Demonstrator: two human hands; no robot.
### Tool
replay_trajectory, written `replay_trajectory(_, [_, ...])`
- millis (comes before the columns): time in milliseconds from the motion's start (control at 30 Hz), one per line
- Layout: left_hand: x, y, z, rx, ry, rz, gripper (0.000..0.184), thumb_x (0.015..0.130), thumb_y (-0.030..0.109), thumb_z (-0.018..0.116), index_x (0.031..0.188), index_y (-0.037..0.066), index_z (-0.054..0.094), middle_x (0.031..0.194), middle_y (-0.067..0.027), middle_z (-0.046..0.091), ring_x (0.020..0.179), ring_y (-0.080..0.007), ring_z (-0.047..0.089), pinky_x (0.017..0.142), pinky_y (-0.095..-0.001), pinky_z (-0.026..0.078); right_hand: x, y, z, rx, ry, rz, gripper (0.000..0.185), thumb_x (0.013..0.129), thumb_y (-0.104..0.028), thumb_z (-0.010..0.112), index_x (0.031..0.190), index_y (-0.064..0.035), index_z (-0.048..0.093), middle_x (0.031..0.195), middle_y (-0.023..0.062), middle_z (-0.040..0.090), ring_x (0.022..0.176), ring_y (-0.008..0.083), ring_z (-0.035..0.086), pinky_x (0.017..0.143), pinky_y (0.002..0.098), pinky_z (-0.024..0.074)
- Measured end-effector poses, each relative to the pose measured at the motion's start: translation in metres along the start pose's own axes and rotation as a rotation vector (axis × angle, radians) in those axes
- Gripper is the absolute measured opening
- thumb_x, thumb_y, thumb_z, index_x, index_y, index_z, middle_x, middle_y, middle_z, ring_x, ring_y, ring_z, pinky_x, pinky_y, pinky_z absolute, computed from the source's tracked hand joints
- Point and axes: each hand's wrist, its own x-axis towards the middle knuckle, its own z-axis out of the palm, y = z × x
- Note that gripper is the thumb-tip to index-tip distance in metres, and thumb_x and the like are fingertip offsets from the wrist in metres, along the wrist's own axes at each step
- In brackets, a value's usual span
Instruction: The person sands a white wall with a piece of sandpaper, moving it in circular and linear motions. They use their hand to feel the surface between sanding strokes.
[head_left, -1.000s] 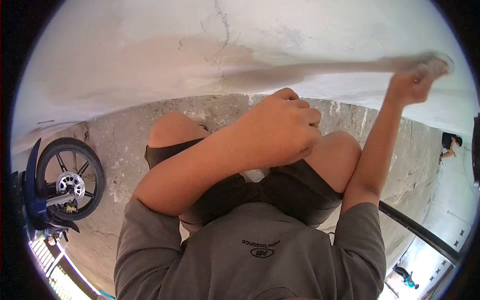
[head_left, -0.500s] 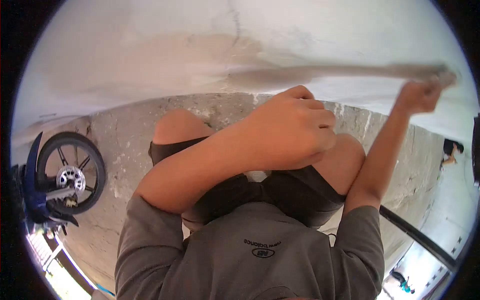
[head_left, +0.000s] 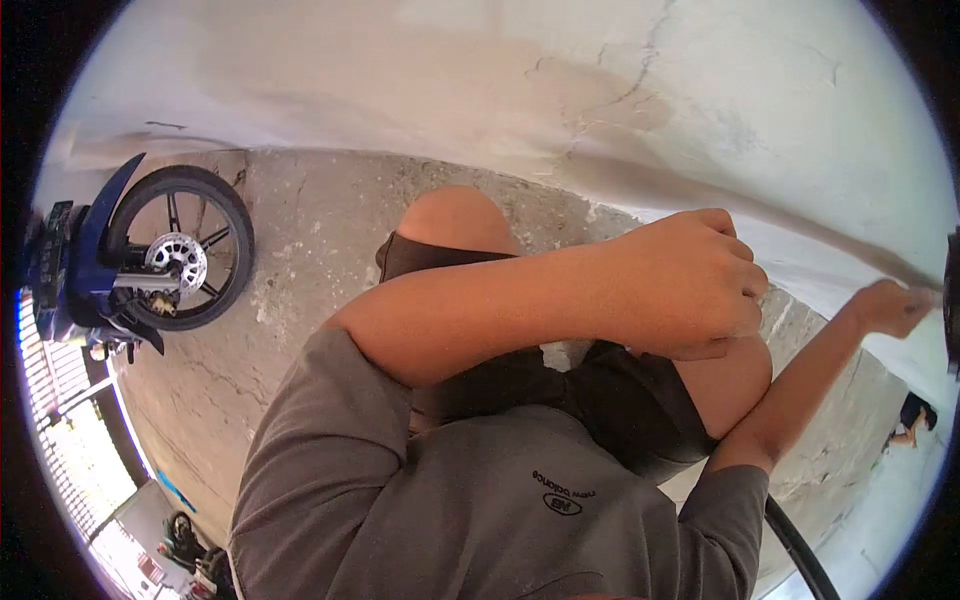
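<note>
My left hand [head_left: 690,285] is curled into a loose fist in front of my right knee [head_left: 735,385], its forearm reaching across my lap. No thing shows sticking out of this fist, and its palm is turned away. At the far right my right hand [head_left: 892,308] is stretched out close to the white wall [head_left: 750,90], fingers closed. Something small and pale [head_left: 934,298] shows at its fingertips, cut off by the dark edge of the view, too unclear to name. Cracks and brownish patches mark the wall's painted surface.
A blue motorbike's front wheel [head_left: 182,248] stands on the worn concrete floor [head_left: 290,260] at left. Another motorbike [head_left: 185,545] is behind, lower left, near a bright grille [head_left: 60,390]. A dark bar [head_left: 800,550] lies by my right elbow. Another person [head_left: 912,420] is far right.
My view has turned, so the motorbike and wall sit differently. My right hand has moved down and further right, toward the edge. My left fist appears further right, still closed.
</note>
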Motion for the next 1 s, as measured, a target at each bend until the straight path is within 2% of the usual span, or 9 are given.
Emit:
replay_trajectory(100, [-0.003,0.000,0.003,0.010,0.003,-0.011,0.017,0.073,0.024,0.072,0.074,0.012,0.060,0.081,-0.0014,0.060,0.084,-0.0228,0.064,0.082,-0.0412,0.051,0.008,-0.041,-0.012,0.567,0.211,0.635,0.040,0.105,-0.027,0.052,0.101,0.0106,0.067,0.097,0.0176,0.072,0.080,0.0283,0.064,0.079,0.0352,0.0541])
replay_trajectory(233, [-0.002,-0.001,0.010,0.021,-0.016,0.000,0.017,0.073,0.025,0.071,0.071,0.012,0.060,0.078,-0.0014,0.060,0.082,-0.0230,0.065,0.080,-0.0419,0.050,-0.007,-0.034,-0.002,0.459,0.087,0.353,0.045,0.105,-0.033,0.057,0.106,0.0100,0.068,0.100,0.0178,0.073,0.085,0.0268,0.066,0.079,0.0342,0.0539])
replay_trajectory(333, [0.002,0.000,0.014,0.030,0.008,0.010,0.017,0.072,0.025,0.071,0.068,0.012,0.061,0.075,-0.0015,0.061,0.080,-0.0235,0.065,0.079,-0.0418,0.050,0.005,-0.020,0.002,0.052,0.096,-0.309,0.024,0.097,-0.014,0.056,0.080,-0.0024,0.067,0.071,0.0079,0.067,0.065,0.0142,0.062,0.058,0.0342,0.0494])
replay_trajectory(400, [0.001,0.002,0.012,0.040,0.034,0.009,0.018,0.072,0.026,0.070,0.066,0.012,0.061,0.074,-0.0015,0.061,0.078,-0.0239,0.065,0.078,-0.0418,0.050,0.019,-0.045,0.003,0.343,0.098,-0.445,0.060,0.112,-0.034,0.041,0.157,0.0046,0.030,0.159,0.0250,0.039,0.144,0.0343,0.044,0.116,0.0362,0.0401])
replay_trajectory(467, [0.001,0.005,0.008,0.062,-0.024,-0.003,0.017,0.071,0.027,0.071,0.066,0.013,0.062,0.074,-0.0017,0.062,0.078,-0.0244,0.066,0.076,-0.0419,0.049,0.026,-0.075,-0.017,0.267,-0.089,0.403,0.057,0.113,-0.030,0.037,0.155,0.0084,0.031,0.162,0.0265,0.028,0.147,0.0313,0.037,0.121,0.0344,0.0337])
replay_trajectory(633, [-0.003,0.001,0.016,0.058,-0.047,-0.011,0.017,0.070,0.029,0.070,0.066,0.013,0.064,0.074,-0.0024,0.065,0.077,-0.0243,0.067,0.074,-0.0416,0.049,-0.003,-0.082,-0.011,0.518,0.043,-0.073,0.050,0.113,-0.021,0.037,0.152,0.0101,0.035,0.159,0.0281,0.033,0.150,0.0320,0.031,0.123,0.0393,0.0310])
replay_trajectory(733, [0.000,0.006,0.015,0.057,-0.065,-0.024,0.017,0.071,0.028,0.070,0.066,0.012,0.066,0.074,-0.0027,0.066,0.077,-0.0244,0.067,0.074,-0.0413,0.049,0.005,-0.144,-0.038,0.026,-0.174,-0.238,0.048,0.112,-0.020,0.040,0.149,0.0112,0.040,0.158,0.0292,0.036,0.150,0.0321,0.032,0.125,0.0416,0.0289])
replay_trajectory(867, [0.001,0.006,0.014,0.049,-0.027,-0.017,0.016,0.072,0.027,0.068,0.068,0.011,0.068,0.073,-0.0028,0.067,0.074,-0.0254,0.068,0.073,-0.0411,0.049,0.021,-0.107,-0.030,0.321,-0.145,0.103,0.050,0.112,-0.025,0.040,0.146,0.0122,0.043,0.157,0.0320,0.033,0.150,0.0357,0.031,0.126,0.0429,0.0255])
replay_trajectory(1000, [-0.001,0.003,0.015,0.070,-0.001,-0.008,0.016,0.071,0.026,0.068,0.068,0.011,0.068,0.074,-0.0026,0.068,0.074,-0.0258,0.068,0.072,-0.0412,0.049,0.011,-0.103,-0.015,0.515,-0.003,-0.205,0.052,0.112,-0.028,0.039,0.144,0.0128,0.045,0.156,0.0336,0.035,0.150,0.0396,0.028,0.125,0.0430,0.0259])
